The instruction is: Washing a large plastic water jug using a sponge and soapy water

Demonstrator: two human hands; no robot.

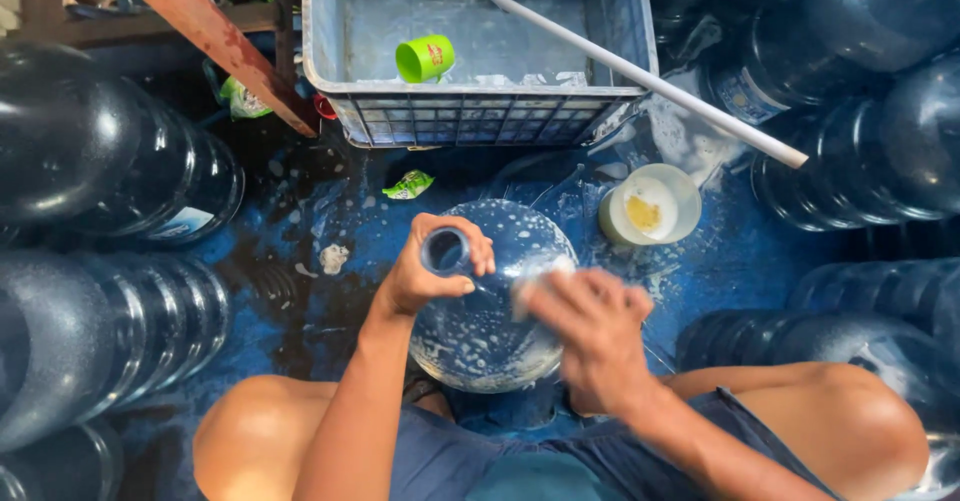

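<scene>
A large clear blue water jug (495, 331), covered in soap suds, stands upright on the wet blue floor between my knees. My left hand (425, 271) grips the jug's open neck (446, 251). My right hand (590, 331) is blurred and presses a pale sponge or cloth (540, 281) against the jug's shoulder.
A small white bowl (650, 206) with yellowish soap sits just right of the jug. A grey plastic crate (475, 51) holds water and a green cup (425, 58); a white pipe (650, 76) leans out of it. Several dark blue jugs (110, 161) lie along both sides.
</scene>
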